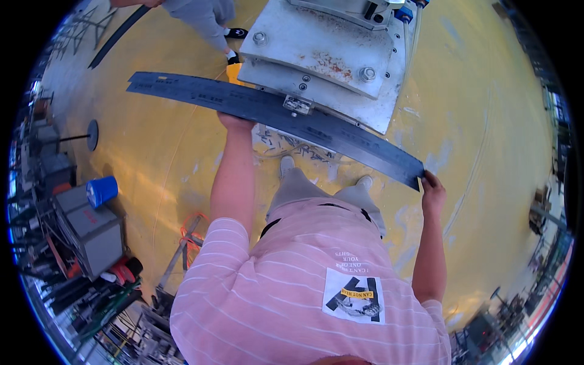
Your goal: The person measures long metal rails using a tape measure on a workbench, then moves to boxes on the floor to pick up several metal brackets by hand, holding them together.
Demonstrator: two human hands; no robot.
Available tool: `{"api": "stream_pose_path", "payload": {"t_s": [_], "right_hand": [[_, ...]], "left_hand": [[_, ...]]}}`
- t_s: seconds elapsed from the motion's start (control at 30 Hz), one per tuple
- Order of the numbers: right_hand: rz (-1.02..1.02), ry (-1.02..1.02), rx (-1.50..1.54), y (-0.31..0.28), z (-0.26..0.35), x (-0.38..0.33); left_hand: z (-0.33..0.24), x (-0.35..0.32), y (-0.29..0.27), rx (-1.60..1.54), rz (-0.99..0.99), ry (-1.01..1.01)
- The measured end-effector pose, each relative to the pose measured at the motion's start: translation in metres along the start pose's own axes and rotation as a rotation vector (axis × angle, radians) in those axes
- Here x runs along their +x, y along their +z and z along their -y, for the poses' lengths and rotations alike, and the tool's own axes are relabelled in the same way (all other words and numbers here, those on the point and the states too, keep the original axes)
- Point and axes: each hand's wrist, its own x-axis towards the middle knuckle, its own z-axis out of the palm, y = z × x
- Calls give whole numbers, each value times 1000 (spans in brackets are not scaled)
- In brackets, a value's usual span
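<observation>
I hold a long dark flat metal bar (243, 103) level in front of me, across the front of a grey steel machine base (322, 55). My left hand (234, 123) grips the bar's near edge around its middle. My right hand (433, 188) grips its right end. The bar's left end sticks out free over the yellow floor. A small metal clamp block (297, 105) on the machine sits on the bar's far edge.
Another person's legs and shoes (225, 30) stand at the top left beside an orange object (234, 72). A blue bucket (101, 190), grey boxes (91, 228) and tool clutter line the left. My shoes (286, 164) stand on yellow floor strewn with metal scraps (274, 143).
</observation>
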Motion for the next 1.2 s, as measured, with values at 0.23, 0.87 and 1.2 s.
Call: {"api": "stream_pose_path", "payload": {"t_s": [0.23,0.87,1.2], "right_hand": [[-1,80,117,79,87,-35],[-136,181,424,143,111,-46],[-101,222,347,136,109,-44]], "left_hand": [[-107,32,15,258,-331,42],[-157,46,22,309,-356,-6],[-154,52,17,269,-422,26]]}}
